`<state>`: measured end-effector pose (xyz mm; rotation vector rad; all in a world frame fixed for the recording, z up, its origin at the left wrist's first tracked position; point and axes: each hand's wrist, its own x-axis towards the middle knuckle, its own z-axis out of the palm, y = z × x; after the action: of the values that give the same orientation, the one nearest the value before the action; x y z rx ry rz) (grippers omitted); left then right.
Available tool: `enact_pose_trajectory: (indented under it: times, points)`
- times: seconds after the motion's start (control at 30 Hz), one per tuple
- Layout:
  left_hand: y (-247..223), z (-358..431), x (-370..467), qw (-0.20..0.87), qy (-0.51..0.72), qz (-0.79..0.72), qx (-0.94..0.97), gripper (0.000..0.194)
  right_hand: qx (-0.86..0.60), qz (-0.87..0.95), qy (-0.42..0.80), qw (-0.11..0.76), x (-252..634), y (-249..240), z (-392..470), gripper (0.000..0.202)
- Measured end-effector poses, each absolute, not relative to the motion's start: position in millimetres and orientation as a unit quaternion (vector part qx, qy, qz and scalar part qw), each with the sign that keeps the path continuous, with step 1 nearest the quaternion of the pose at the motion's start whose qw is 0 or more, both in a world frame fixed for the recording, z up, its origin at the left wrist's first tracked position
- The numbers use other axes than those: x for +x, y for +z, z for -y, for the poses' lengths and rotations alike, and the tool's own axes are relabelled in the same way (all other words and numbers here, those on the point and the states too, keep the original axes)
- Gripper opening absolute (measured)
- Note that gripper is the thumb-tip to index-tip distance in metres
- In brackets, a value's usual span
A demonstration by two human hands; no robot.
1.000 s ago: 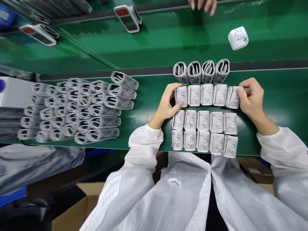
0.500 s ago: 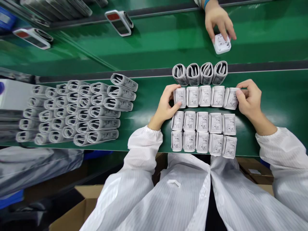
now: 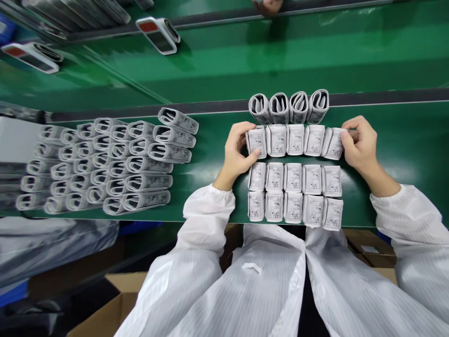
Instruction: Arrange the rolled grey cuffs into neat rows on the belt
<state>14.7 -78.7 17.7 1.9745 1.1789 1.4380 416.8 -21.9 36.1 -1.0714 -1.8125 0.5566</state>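
Note:
Five folded grey cuffs with printed fronts form a row on the green table [image 3: 210, 187]. My left hand [image 3: 237, 149] grips the leftmost cuff [image 3: 257, 142] of that row between thumb and fingers. At the row's other end, my right hand [image 3: 361, 142] has its thumb and fingers on the rightmost cuff [image 3: 332, 143]. Below them lie two more rows of cuffs [image 3: 293, 179], close together. Above stand several rolled cuffs [image 3: 299, 107] with their open folds showing.
Many rolled cuffs [image 3: 140, 164] stand stacked at the left. Beyond the dark rail [image 3: 217, 107], a green belt [image 3: 217, 75] carries white devices with screens [image 3: 159, 36]. Another person's hand [image 3: 268, 6] shows at the top edge. An open carton [image 3: 108, 311] is below the table.
The leftmost cuff has shifted slightly left with my left hand. The other person's hand has moved up and left, and the white device under it is out of view. The screened devices have moved left.

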Motion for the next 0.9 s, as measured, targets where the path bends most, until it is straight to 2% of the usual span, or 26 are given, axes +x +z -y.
enact_pose_trajectory:
  times: [0.2,0.63,0.9]
  points:
    - [16.4,74.5,15.0,0.206,0.551,-0.411,0.696,0.068,-0.434,0.742,0.225,0.459,415.5,38.3,22.5,0.046]
    - [9.6,69.4,11.9,0.217,0.58,-0.405,0.673,0.076,-0.432,0.741,0.231,0.459,413.4,41.7,23.6,0.041]
    - [11.3,73.3,15.6,0.218,0.557,-0.428,0.677,0.073,-0.452,0.737,0.23,0.448,412.0,44.0,24.4,0.051]
